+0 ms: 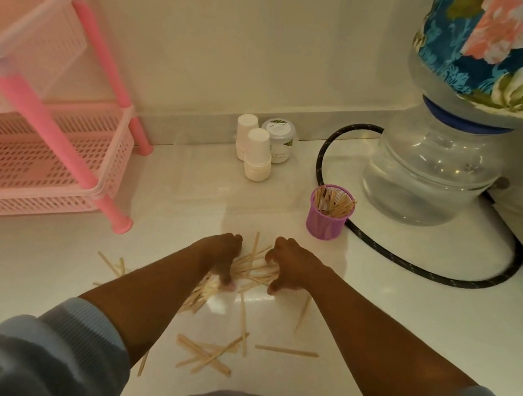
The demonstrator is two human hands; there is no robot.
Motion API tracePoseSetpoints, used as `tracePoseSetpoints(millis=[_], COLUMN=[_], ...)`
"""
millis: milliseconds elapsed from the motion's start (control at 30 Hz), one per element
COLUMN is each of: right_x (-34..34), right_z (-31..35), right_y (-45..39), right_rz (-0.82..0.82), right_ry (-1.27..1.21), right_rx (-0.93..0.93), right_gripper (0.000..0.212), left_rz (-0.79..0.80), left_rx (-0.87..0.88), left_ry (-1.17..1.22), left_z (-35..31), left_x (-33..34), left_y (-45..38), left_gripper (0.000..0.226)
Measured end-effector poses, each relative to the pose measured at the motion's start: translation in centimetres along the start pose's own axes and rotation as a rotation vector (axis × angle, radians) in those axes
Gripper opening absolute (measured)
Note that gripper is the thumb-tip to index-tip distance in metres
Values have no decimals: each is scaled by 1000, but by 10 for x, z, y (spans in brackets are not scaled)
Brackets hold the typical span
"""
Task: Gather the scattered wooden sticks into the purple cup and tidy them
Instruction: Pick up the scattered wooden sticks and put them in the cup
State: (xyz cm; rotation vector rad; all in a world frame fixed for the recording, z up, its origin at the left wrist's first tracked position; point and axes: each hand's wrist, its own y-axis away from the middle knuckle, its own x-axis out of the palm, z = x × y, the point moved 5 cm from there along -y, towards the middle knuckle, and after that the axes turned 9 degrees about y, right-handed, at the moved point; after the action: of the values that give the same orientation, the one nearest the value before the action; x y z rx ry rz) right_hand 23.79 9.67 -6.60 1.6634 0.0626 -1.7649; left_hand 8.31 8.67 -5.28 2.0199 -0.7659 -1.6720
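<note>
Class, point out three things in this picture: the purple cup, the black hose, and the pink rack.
purple cup (323, 224): head view, on its mesh side wall.
black hose (323, 151): head view, on the left bend of its loop.
pink rack (59, 137): head view, on its front post.

Glossy white floor (371, 316), strewn with wooden sticks (212, 356) near the bottom centre. Beyond these: purple cup (327, 223) holding sticks, black hose (445, 276) looping beside it, clear water jug (426, 175), two white bottles (255, 159), small jar (278, 142), pink rack (40, 144) at left.
</note>
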Motion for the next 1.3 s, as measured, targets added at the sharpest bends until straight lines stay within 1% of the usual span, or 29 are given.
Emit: tracePoseSetpoints(millis=[67, 100, 133, 200, 233, 267, 333, 367, 433, 533, 667, 733, 833, 933, 1000, 1067, 1200, 1300], right_x=[0, -1, -2, -5, -8, -11, -15, -15, -13, -9, -12, -11, -10, -10, -10, -11, -8, -6], right_z=[1, 2, 4, 5, 6, 7, 11, 14, 19, 25, 27, 24, 19, 16, 15, 16, 20, 23], right_y=[-3, -3, -3, -1, 0, 1, 1, -1, -5, -9, -9, -9, -7, -6, -6, -6, -9, -11], right_rz=[-18, -21, -30, -56, -85, -125, -188, -196, -148, -75, -97, -99, -114, -133, -132, -126, -73, -25], right_ry=[-63, -48, -28, -7, 6, 45, 180, 229, 278, 335, 360, 334, 289, 306, 304, 276, 242, 227], right_rx=[-2, -22, -42, -61, -68, -80, -135, -176, -246, -295, -281, -250, -205, -182, -186, -189, -177, -155], right_gripper=[41, 29, 22, 23, 30, 42, 64, 71, 75, 64, 31, 25, 28, 31, 35, 38, 32, 26], left_rz=[-13, -24, -37, -60, -68, -67, -59, -61, -76, -109, -131, -144, -157, -111, -69, -52, -90, -134], left_rx=[43, 61, 75, 94, 99, 99, 89, 81, 77, 75, 51, 36, 38, 39, 22, 6, -27, -42], left_ry=[42, 75, 109, 159, 179, 197, 214, 212, 183, 150, 198, 234, 284, 215, 160, 140, 155, 212], left_z=[0, 0, 1, 3, 5, 8, 13, 14, 16, 17, 20, 25, 37, 47, 54, 58, 63, 64], left_x=[-2, -3, -3, -3, -3, -2, -2, -2, -2, 0, 0, 0, 1, 0, 0, 1, 0, 0], left_y=[-1, -2, -2, -2, -2, -2, -1, 0, 1, 0, 0, 2, 4, 11, 15, 18, 19, 20], left_gripper=[55, 44, 37, 28, 28, 30, 43, 50, 52, 45, 38, 39, 52, 78, 88, 83, 59, 41])
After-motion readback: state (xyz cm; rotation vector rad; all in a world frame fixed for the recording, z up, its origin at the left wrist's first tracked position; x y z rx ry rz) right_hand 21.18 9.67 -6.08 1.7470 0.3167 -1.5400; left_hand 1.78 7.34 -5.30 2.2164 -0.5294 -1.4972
